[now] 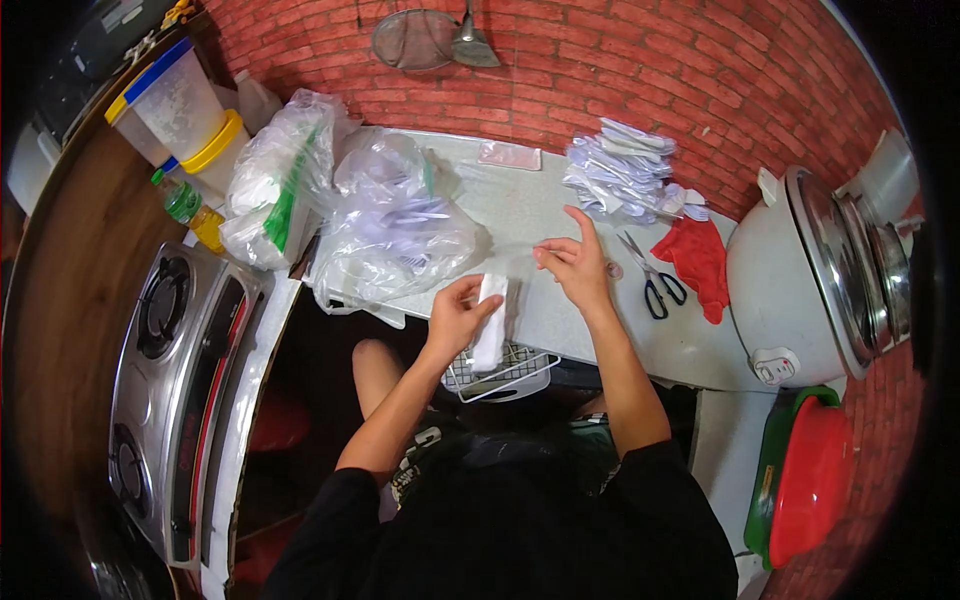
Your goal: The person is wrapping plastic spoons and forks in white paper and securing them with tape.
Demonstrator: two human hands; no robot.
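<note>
My left hand [459,315] holds a narrow white folded packet [491,322] upright between thumb and fingers, over the near edge of the grey table [536,322]. To its right, my right hand [574,266] is raised above the table, fingers apart, with nothing visible in it. An open clear plastic bag [397,232] with white, spoon-like plastic pieces lies left of my hands. At the back right, a pile of white wrapped packets [619,169] is stacked. Black-handled scissors [654,281] lie right of my right hand, near a small round object [614,270] and a red cloth [697,262].
A large rice cooker [780,277] stands at the right, above red [814,480] and green basins. A bag of white items [274,187], an oil bottle [191,210] and a gas stove [172,405] are on the left. A wire basket [517,371] sits below the table edge.
</note>
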